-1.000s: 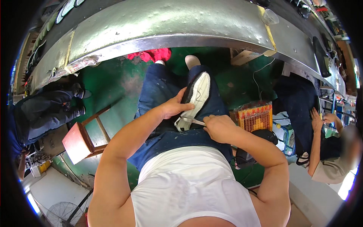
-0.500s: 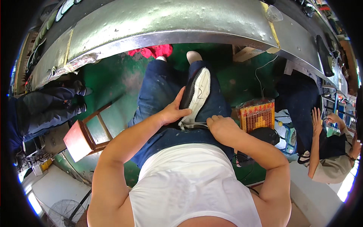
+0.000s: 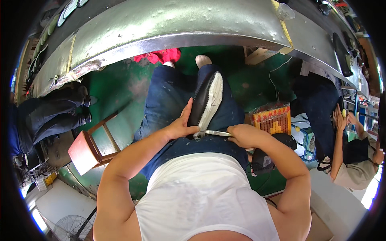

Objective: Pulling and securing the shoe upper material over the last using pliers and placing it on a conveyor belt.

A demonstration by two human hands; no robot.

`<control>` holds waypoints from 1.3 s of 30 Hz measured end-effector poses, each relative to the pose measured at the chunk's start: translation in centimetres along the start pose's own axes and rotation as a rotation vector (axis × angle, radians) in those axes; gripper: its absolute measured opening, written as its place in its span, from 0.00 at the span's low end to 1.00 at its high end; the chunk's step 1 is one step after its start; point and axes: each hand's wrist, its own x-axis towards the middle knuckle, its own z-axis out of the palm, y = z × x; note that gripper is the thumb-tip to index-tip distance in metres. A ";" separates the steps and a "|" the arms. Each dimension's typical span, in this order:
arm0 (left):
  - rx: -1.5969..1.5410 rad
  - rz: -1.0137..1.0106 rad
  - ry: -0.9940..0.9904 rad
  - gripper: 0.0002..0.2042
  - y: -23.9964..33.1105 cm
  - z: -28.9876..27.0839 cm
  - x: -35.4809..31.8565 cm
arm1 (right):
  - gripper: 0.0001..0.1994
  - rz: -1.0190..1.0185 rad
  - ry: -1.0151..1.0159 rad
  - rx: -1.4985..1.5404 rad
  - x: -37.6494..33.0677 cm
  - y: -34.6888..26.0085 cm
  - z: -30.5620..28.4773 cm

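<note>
The left hand (image 3: 181,125) holds a black and white shoe (image 3: 207,105) that lies at 1 o'clock from it and 10 o'clock from the right hand (image 3: 242,135). The right hand grips a metal tool (image 3: 218,133), its tip at the heel. A red stool (image 3: 83,152) lies farther off, at 9 o'clock. The shiny worktop (image 3: 177,24) is at 12.
</note>
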 end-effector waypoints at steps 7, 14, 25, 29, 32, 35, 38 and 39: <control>-0.035 0.058 0.065 0.58 -1.4 0.1 1.0 | 0.19 0.109 0.324 0.197 1.7 -2.9 0.4; -0.142 -0.054 -0.026 0.62 1.8 -0.5 0.2 | 0.21 0.078 0.170 0.038 2.3 -4.2 0.2; -0.192 0.000 0.021 0.58 -0.1 -0.1 0.9 | 0.25 0.149 0.404 0.333 5.5 0.7 -2.7; -0.129 0.034 0.103 0.55 1.1 -0.3 0.6 | 0.24 0.159 0.561 0.182 5.8 0.6 -3.4; -0.081 -0.034 0.121 0.50 4.8 -2.0 0.3 | 0.21 0.176 0.514 0.489 4.4 1.7 -5.7; -0.003 -0.005 0.046 0.47 9.9 -5.9 -2.6 | 0.19 0.154 0.872 0.258 1.0 0.6 -10.1; -0.166 0.130 0.012 0.47 16.3 -9.7 -5.7 | 0.17 0.063 1.223 -0.066 -0.5 2.0 -14.6; -0.171 0.203 0.044 0.46 18.3 -11.0 -5.8 | 0.18 0.058 1.262 -0.197 -0.5 2.9 -16.1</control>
